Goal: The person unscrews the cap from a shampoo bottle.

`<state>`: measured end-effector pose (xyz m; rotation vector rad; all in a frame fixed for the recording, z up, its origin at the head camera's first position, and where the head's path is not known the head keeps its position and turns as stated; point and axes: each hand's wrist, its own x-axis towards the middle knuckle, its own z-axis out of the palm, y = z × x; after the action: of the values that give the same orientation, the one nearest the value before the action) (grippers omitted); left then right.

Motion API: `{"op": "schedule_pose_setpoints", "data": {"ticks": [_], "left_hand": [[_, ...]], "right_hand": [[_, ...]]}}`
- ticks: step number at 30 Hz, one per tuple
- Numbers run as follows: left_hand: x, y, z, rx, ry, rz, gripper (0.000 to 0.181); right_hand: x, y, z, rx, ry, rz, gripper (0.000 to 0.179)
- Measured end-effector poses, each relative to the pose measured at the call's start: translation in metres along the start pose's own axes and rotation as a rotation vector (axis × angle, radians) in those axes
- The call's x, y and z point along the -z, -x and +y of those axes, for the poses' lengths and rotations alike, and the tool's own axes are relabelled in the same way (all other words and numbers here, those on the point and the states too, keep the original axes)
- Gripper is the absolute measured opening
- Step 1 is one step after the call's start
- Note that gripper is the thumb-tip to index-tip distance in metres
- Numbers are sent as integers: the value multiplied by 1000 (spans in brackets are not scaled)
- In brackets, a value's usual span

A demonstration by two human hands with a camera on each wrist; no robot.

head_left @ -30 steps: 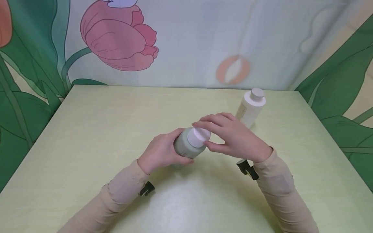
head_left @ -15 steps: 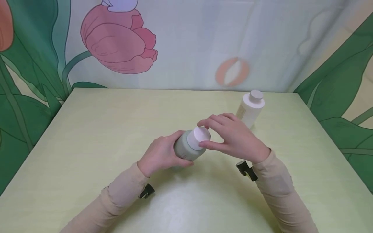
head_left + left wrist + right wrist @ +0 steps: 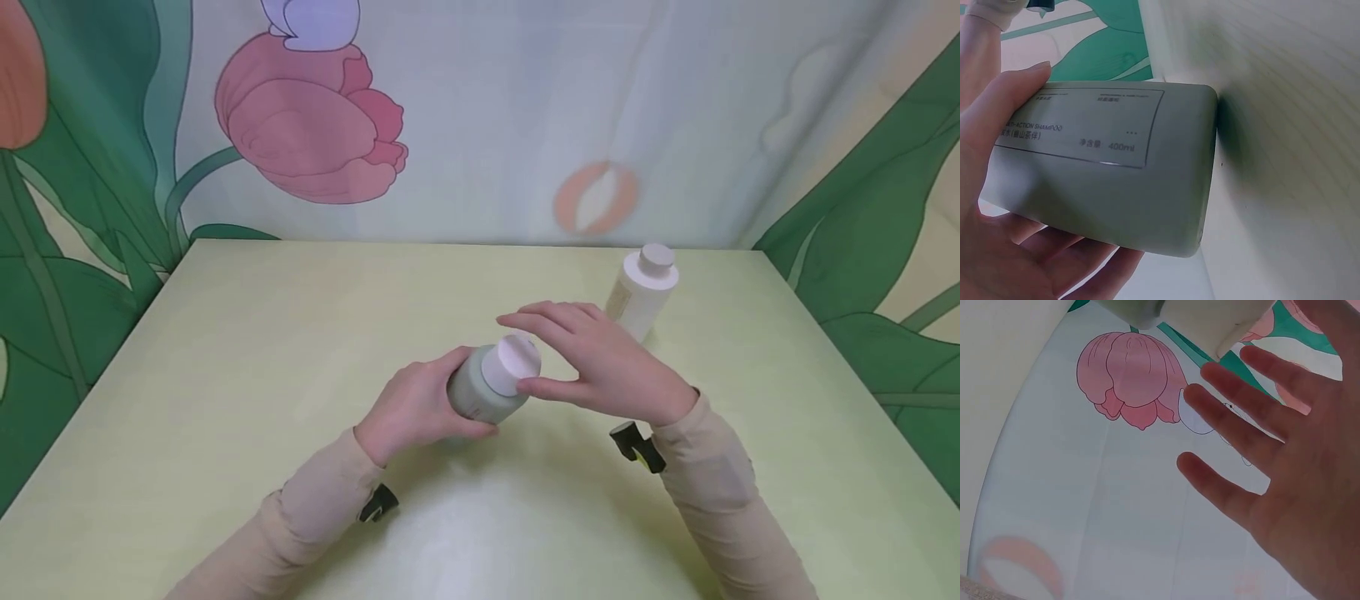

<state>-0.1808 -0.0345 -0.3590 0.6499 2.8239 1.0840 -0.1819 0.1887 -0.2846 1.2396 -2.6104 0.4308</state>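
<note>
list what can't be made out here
Left wrist view: start of the text on the green bottle, covered by the left hand.
Head view: text on the white bottle, too small; part of that bottle's base, behind the right hand.
Right wrist view: part of the white cap, cut off by the top edge.

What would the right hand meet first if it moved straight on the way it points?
Most likely the white cap on the bottle in the left hand. In the head view it lies just ahead of the right hand, though depth and contact are unclear.
</note>
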Motion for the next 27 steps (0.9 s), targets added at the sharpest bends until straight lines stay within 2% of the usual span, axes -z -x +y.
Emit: {"op": "schedule_pose_setpoints", "data": {"ticks": [9,15,20,23,27], "left_hand": [[-3,2,0,-4,7,-1,69],[-3,3,1,-2,10,0,70],[-3,1,0,-3,5,8,69],[-2,1,-1,-11,3,15,68],[-1,0,0,-22,-2,19,69]], "right_hand": [[-5,2,0,-34,-1,10,48],[-8,1,0,-11,26,31,42],[-10,-1,1,57,30,32,38],[-9,-2,1,99,22,19,42],[-8,-2,2,73,-1,18,48]]}}
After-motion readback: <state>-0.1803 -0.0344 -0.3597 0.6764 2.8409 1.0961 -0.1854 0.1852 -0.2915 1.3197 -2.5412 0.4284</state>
